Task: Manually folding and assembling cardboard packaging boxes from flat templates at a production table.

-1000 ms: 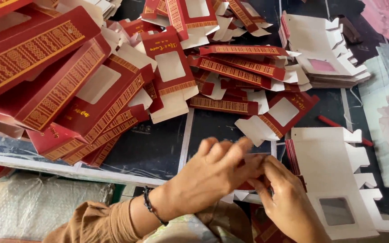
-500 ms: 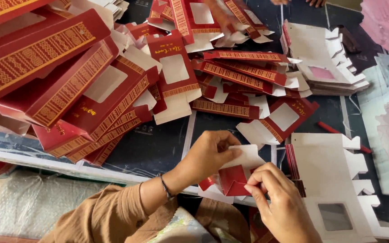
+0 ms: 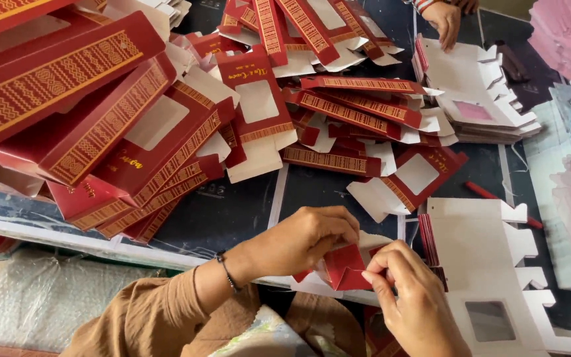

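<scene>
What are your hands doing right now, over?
Left hand and right hand both pinching a red box flap. Flat box stack beside right hand. Nothing blocking.

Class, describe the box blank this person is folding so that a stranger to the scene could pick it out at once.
Start at the dark table heaped with red and gold window box blanks. At its near edge, the left hand and right hand meet on one small red blank. Unlike the flat ones, it is bent and lifted off the table.
</scene>
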